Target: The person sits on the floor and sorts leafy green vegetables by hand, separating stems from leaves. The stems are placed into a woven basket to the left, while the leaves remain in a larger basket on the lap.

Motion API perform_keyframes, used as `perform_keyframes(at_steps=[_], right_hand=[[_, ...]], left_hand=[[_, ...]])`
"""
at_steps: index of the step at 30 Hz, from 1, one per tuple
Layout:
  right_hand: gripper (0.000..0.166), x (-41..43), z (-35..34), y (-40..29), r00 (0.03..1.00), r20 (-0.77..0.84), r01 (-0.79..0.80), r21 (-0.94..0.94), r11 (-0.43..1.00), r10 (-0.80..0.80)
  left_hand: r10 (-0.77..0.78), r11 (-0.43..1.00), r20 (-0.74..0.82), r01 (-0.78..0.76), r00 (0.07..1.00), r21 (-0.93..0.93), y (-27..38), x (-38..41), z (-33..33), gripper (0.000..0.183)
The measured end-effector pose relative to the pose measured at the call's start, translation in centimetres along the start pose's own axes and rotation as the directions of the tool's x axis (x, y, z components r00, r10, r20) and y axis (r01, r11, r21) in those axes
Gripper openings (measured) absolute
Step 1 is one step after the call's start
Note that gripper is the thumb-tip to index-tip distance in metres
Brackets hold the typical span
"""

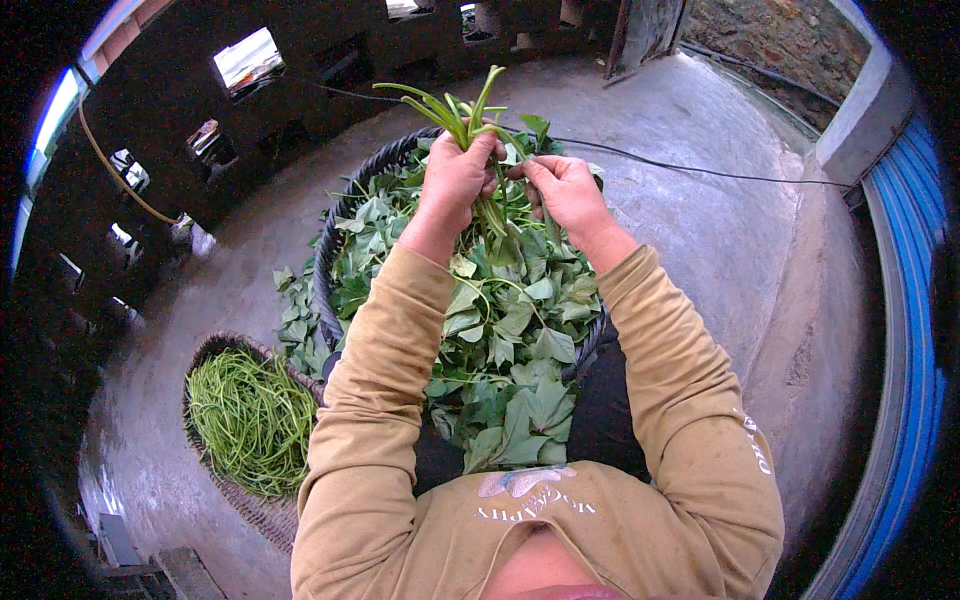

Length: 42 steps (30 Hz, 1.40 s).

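My left hand (pixel 459 169) is closed around a bunch of green leaf stalks (pixel 463 116), whose ends fan out above the fist. Close by on the right, my right hand (pixel 562 191) pinches a green stem between thumb and fingers, near the bunch. Below both hands, a large dark woven basket (pixel 324 270) is heaped with leafy green vines (pixel 517 322). Some leaves spill over its rim towards my lap and on the left side. The lower parts of the held stalks hang over the heap.
A smaller woven basket (pixel 244 491) filled with stripped green stalks (pixel 251 420) stands on the concrete floor (pixel 690 247) at the left. A black cable (pixel 675 166) runs across the floor beyond the large basket. Blue corrugated sheeting (pixel 911 300) is at the right, a dark wall with openings at the left.
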State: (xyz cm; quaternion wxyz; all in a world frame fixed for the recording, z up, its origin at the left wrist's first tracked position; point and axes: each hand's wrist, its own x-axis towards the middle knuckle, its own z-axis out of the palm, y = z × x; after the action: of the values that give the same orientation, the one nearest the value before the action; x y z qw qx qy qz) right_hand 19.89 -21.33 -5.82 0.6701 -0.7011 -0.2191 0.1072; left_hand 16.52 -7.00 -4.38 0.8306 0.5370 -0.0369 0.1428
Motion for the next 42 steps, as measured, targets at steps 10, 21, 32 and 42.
perform_keyframes(at_steps=[10,21,32,42], right_hand=[[0.023,-0.3,0.0,-0.1,0.988,0.098,-0.118,-0.034,0.992,0.121],[0.026,-0.7,0.7,-1.3,0.868,-0.076,0.278,-0.744,0.608,-0.49],[0.029,-0.4,0.3,-0.1,0.896,0.282,0.422,-0.294,0.858,-0.344],[0.016,-0.3,1.2,0.3,0.845,0.059,0.425,-0.676,0.602,-0.531]], left_hand=[[-0.058,0.983,0.167,0.028,0.984,0.179,0.4,-0.4,-0.2,0.019],[0.211,0.933,-0.042,-0.189,0.977,0.306,-0.2,-0.2,0.1,0.017],[0.101,0.994,-0.058,-0.103,0.993,-0.034,3.9,-0.4,-1.2,0.017],[0.147,0.988,-0.139,-0.153,0.979,-0.032,3.9,-0.3,-1.8,0.017]])
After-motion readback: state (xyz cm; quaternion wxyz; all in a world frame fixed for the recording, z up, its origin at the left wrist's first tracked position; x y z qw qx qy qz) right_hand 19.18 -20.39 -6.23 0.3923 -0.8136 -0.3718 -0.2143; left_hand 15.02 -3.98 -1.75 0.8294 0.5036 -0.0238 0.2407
